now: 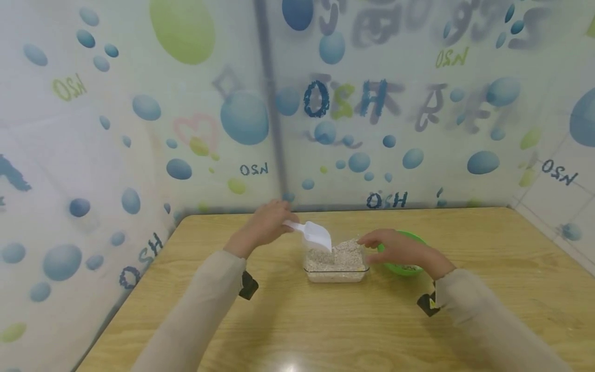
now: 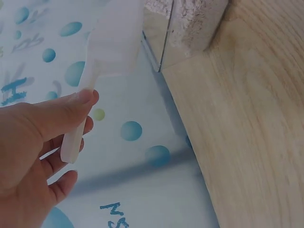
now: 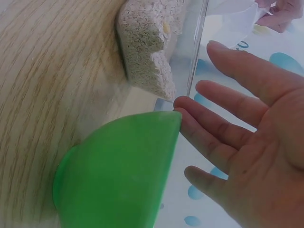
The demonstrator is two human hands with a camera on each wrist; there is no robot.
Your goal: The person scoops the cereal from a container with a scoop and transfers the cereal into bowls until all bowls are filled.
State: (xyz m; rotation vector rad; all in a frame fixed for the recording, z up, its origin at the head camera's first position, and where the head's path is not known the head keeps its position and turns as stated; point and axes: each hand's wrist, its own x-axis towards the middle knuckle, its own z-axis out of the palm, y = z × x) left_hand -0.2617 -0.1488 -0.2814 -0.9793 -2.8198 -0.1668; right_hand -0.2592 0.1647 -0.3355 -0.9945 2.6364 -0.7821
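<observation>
My left hand pinches the handle of a white plastic scoop between thumb and fingers. The scoop's blade tilts down over a clear rectangular container, which holds pale flaky material resembling oats. Whether anything lies in the blade cannot be seen. My right hand hovers by the container's right end, fingers spread and holding nothing. Below it a green bowl stands on the table, partly covered by that hand in the head view. In the right wrist view a fingertip appears at or very near the bowl's rim.
A wooden table bears the container and bowl near its far edge. Behind it hangs a pale curtain with blue and green spots, which also runs along both sides. Some flaky bits show inside the bowl.
</observation>
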